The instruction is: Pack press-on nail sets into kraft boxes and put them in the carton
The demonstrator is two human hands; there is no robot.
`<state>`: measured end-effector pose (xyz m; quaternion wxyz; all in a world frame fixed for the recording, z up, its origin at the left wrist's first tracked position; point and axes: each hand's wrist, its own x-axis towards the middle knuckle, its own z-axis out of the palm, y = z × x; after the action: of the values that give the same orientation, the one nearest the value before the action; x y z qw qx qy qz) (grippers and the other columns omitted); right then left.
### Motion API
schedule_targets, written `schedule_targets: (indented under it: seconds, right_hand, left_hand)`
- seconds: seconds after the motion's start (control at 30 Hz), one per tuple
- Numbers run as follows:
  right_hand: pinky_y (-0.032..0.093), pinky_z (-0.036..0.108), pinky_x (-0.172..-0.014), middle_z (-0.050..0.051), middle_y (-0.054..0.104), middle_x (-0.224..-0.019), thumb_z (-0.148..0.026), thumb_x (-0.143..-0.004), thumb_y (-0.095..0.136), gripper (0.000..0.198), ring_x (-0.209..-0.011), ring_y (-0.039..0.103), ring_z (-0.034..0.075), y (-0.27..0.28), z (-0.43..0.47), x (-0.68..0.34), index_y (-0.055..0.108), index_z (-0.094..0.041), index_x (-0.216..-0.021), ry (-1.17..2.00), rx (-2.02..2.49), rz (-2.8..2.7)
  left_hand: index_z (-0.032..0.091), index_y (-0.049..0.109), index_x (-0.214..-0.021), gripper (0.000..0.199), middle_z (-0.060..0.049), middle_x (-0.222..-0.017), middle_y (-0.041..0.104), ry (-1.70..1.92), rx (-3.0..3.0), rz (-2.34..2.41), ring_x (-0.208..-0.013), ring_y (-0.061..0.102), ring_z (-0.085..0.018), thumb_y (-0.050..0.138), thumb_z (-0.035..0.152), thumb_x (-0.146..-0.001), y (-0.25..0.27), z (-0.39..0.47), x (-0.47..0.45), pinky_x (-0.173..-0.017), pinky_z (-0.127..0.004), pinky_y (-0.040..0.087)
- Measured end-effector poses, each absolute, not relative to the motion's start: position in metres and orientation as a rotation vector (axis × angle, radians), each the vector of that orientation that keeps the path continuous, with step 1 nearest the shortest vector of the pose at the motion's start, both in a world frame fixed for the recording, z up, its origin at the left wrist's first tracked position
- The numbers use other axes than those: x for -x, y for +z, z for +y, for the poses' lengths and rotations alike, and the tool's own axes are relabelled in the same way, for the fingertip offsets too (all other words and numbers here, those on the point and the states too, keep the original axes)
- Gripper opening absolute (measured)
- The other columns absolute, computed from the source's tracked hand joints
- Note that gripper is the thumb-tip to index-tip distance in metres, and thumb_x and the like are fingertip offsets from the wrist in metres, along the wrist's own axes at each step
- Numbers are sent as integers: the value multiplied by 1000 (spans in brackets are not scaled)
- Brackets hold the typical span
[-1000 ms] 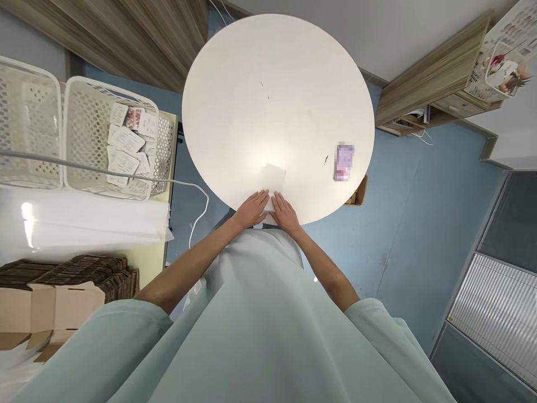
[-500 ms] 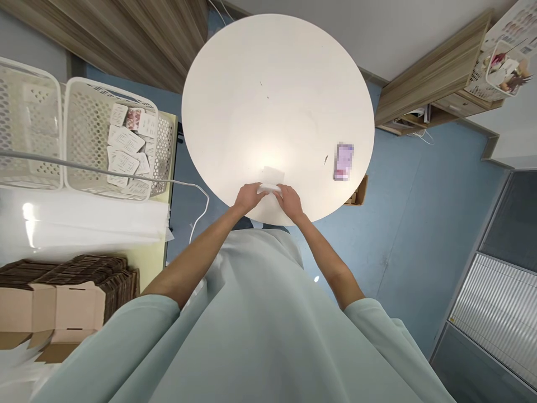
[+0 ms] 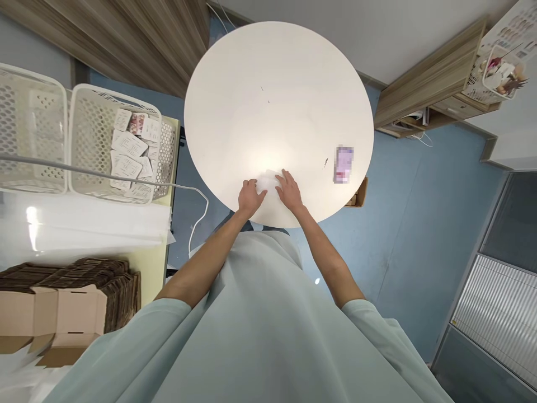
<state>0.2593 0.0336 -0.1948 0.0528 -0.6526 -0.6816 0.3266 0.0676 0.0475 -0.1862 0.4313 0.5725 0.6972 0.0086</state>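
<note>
White sheet [image 3: 265, 183] lies on the round table [image 3: 277, 84], near its edge, between the left hand [image 3: 250, 197] and the right hand [image 3: 289, 191]; both hands are apart, thumbs parted from fingers, at its sides.

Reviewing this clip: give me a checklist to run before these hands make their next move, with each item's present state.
1. White piece over the round table: ok.
2. Left hand and right hand on opposite sides of the piece: ok.
3. Both hands firmly gripping the piece: not ok; thumbs and fingers stand apart.
4. Blurred purple item clear of the hands: ok.
5. Piece's layers lined up: cannot tell; too small and pale.
</note>
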Motion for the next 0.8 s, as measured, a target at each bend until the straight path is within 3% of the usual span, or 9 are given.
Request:
schedule_targets:
  seconds: [0.1,0.27,0.4,0.53,0.67,0.8]
  right_hand:
    - [39,54,-130,15,45,-173,-23,-112,42,44,-162,38,30,-190,32,-255,58,-20,-154,990,2011,-2068]
    - [48,51,-119,18,60,-152,-17,-110,43,44,-141,56,32,-175,21,-240,61,-19,-150,968,2126,-1975]
    - [53,46,-110,17,65,-138,-26,-110,52,35,-127,64,31,-169,13,-226,62,-19,-143,971,2288,-1873]
    - [58,39,-90,11,73,-121,-39,-109,60,27,-102,73,26,-170,10,-204,62,-21,-130,1127,2413,-1731]
    - [57,37,-87,9,78,-109,-36,-110,60,17,-100,74,26,-172,18,-173,62,-23,-119,1227,2415,-1742]
    - [57,36,-90,9,80,-113,-27,-107,62,11,-103,75,25,-171,32,-146,65,-22,-117,1272,2267,-1904]
  left_hand:
    - [22,48,-142,54,-17,-146,58,60,-1354,1790,-120,70,-32,73,41,-98,-185,42,-65,-104,-48,56]
    - [22,46,-135,52,-17,-141,58,132,-1332,1773,-116,71,-31,76,37,-95,-183,35,-59,-105,-50,56]
    - [23,49,-125,42,-15,-137,58,113,-1353,1733,-105,73,-29,74,36,-94,-181,34,-50,-100,-49,58]
    - [22,55,-123,31,-15,-137,58,120,-1412,1622,-108,74,-30,68,31,-96,-180,37,-34,-100,-47,58]
    - [22,62,-127,32,-16,-140,58,90,-1491,1573,-112,73,-32,63,30,-96,-180,41,-10,-103,-47,58]
    - [19,66,-128,34,-18,-144,59,96,-1494,1662,-115,73,-32,59,28,-96,-181,45,19,-107,-46,57]
